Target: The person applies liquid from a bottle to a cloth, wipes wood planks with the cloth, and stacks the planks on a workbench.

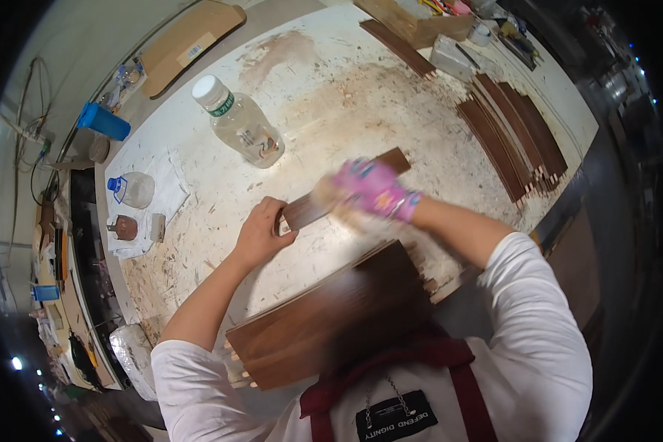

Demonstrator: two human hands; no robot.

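A narrow dark-brown wooden slat [302, 212] lies slantwise on the worn white table. My bare left hand [261, 232] grips its near left end between thumb and fingers. On its upper face, my right hand [379, 190], in a pink patterned glove, presses a beige wad, apparently a cloth [330, 193]. Motion blurs the wad and the fingers, and together they hide the slat's middle. The slat's far end shows beyond the glove. Close to my body sits a stack of wider brown boards [295, 331], below both hands.
Several finished-looking brown slats [512, 140] lie stacked at the right. A large clear bottle with a white cap [250, 132] stands beyond my left hand. Farther left are a small blue-capped bottle [136, 190], a brown jar [125, 227] and a blue cup [104, 121].
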